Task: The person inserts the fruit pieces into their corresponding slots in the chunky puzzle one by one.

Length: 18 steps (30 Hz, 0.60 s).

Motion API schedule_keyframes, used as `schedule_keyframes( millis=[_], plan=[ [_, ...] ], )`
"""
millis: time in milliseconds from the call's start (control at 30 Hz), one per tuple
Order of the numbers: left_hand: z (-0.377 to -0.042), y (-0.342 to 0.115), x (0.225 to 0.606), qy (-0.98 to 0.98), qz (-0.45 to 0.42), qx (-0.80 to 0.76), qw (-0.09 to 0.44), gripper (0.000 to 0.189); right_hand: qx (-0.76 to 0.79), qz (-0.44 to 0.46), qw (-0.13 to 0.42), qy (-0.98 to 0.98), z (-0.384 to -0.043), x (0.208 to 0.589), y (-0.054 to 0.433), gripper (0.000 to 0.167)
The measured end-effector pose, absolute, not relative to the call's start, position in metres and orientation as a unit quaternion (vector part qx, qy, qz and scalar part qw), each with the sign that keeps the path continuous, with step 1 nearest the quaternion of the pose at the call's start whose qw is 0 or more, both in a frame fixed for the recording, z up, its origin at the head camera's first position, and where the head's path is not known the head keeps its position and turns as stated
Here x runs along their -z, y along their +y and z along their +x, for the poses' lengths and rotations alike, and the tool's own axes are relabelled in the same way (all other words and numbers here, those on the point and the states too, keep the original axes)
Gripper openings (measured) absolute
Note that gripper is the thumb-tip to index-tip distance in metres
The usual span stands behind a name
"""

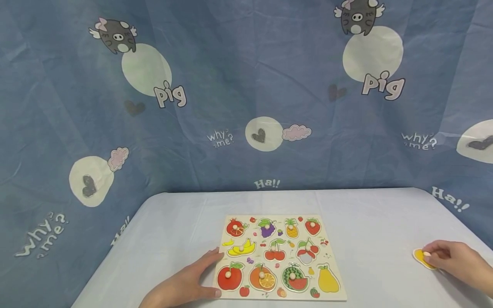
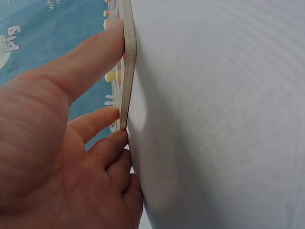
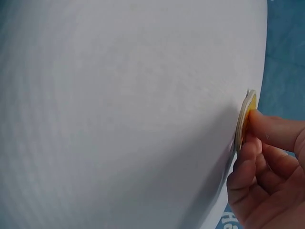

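A wooden fruit puzzle board [image 1: 283, 256] lies flat on the white table. My left hand [image 1: 186, 280] is at its left side, thumb at the near left corner and index fingertip farther up the edge. The left wrist view shows the thumb [image 2: 90, 57] against the board's edge [image 2: 127, 76]. Far to the right, my right hand [image 1: 460, 261] pinches a yellow puzzle piece [image 1: 420, 258] by its small knob. In the right wrist view the piece [image 3: 244, 117] is tilted up on edge between thumb and fingers, partly hidden by them.
Knobbed fruit pieces such as an apple [image 1: 229, 280], bananas [image 1: 246, 249] and a watermelon [image 1: 298, 283] sit in the board. The yellow pear [image 1: 328, 283] at its near right shows no knob. Blue printed cloth [image 1: 231, 85] hangs behind the table.
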<state>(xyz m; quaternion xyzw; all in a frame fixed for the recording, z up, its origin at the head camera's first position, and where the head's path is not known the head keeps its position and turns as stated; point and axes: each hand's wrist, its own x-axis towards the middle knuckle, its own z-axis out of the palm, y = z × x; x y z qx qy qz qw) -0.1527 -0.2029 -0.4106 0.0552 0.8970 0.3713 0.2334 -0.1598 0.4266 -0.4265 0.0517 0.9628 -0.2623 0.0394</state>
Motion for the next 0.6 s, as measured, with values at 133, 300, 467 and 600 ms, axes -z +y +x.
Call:
schedule_keyframes(
  millis=[133, 300, 467, 600],
  plan=[
    [-0.153, -0.203, 0.413, 0.894, 0.046, -0.377, 0.239, 0.092, 0.266, 0.038, 0.026, 0.963, -0.160, 0.425, 0.423, 0.019],
    [-0.153, -0.203, 0.412, 0.891, 0.047, -0.381, 0.241, 0.092, 0.261, -0.008, -0.009, 0.965, -0.156, 0.422, 0.419, 0.014],
    [-0.153, -0.202, 0.411, 0.893, 0.049, -0.379, 0.238, 0.093, 0.243, -0.019, -0.034, 0.969, -0.152, 0.419, 0.408, 0.008],
    [-0.153, -0.203, 0.411, 0.895, 0.053, -0.377, 0.234, 0.092, 0.233, -0.019, -0.043, 0.971, -0.152, 0.416, 0.399, 0.007]
  ],
)
